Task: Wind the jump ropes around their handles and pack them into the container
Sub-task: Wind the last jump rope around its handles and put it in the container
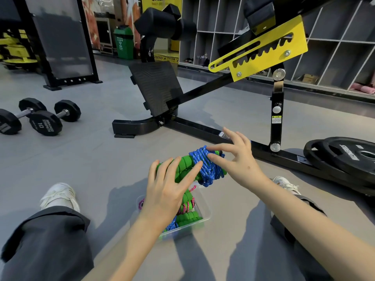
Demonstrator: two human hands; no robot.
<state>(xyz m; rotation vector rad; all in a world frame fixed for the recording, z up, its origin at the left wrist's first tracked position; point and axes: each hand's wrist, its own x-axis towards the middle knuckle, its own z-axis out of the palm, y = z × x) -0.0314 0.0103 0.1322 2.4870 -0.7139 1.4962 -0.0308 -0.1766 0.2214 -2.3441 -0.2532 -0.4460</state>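
My left hand point(168, 187) grips the green foam handles point(182, 169) of a jump rope, fingers laid over the top, and holds the bundle in the air above the container. Blue rope point(205, 169) is wound around the handles' right half. My right hand point(235, 157) has its index fingertip and thumb tip on the blue windings, pinching the rope, with the other fingers spread. Below my left wrist sits a clear plastic container point(206, 201) on the floor between my legs. It holds more green-handled ropes point(189, 216) wound with pink and blue cord, partly hidden by my left hand.
A black and yellow gym bench frame point(203, 132) runs across the floor just behind my hands. Black weight plates point(345, 157) lie at the right, dumbbells point(40, 116) at the left. My legs and white shoes point(58, 195) flank the container.
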